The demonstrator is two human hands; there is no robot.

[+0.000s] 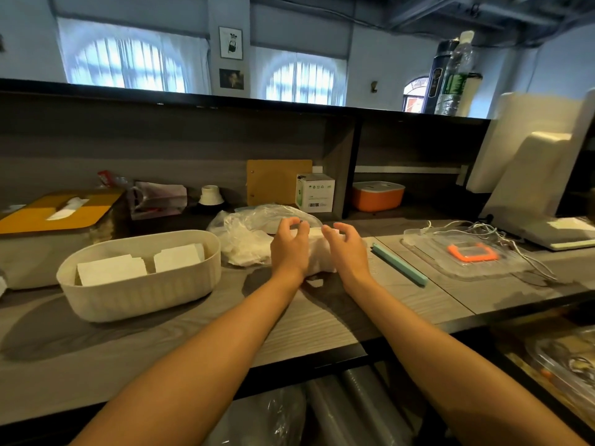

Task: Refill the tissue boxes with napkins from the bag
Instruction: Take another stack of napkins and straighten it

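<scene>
On the bench [322, 329], the open cream tissue box [141, 294] holds two napkin stacks [112, 268], while beside it both hands, left [289, 246] and right [346, 249], curl their grip round a white napkin bundle [317, 252] before the clear bag [257, 223].

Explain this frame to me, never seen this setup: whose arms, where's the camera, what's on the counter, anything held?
No machine here: a person works bare-handed, and the single picture comes from a wide-angle camera on their head, looking forward and down.

The left hand and right hand reach around a white stack of napkins beside a clear plastic bag. Fingers are curled at the stack's top, but a firm grip cannot be confirmed.

On the grey counter: an open cream tissue box with two napkin piles inside, a closed box with a yellow lid, a teal bar and a clear lid with an orange ring.
</scene>
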